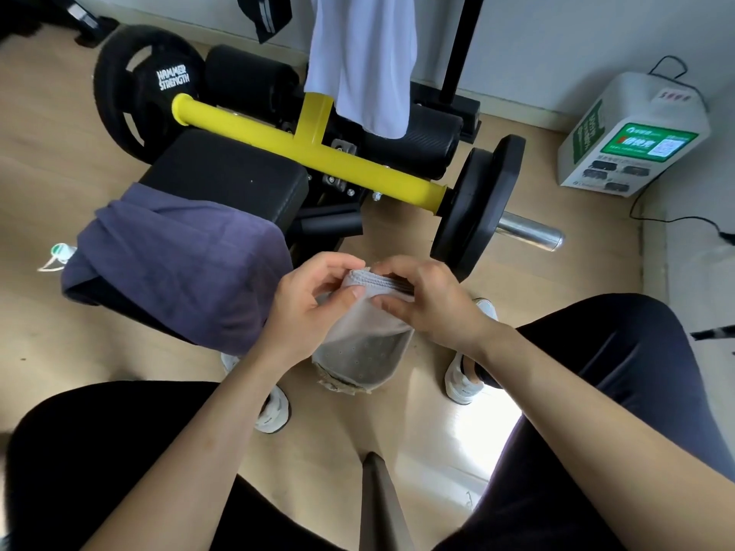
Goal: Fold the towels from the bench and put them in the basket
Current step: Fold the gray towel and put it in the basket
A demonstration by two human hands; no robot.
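- Grey towel [366, 320], folded, is pinched at its upper edge by the left hand [306, 306] and the right hand [429, 304], over the basket [370, 357] on the floor
- Purple towel [179, 264] is draped over the table [226, 173]
- White towel [358, 61] is hung above the yellow frame [278, 141]

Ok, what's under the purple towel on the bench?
The black bench pad: its far part shows bare beyond the purple towel. The pad's near end is covered, so anything else lying beneath the towel cannot be seen.
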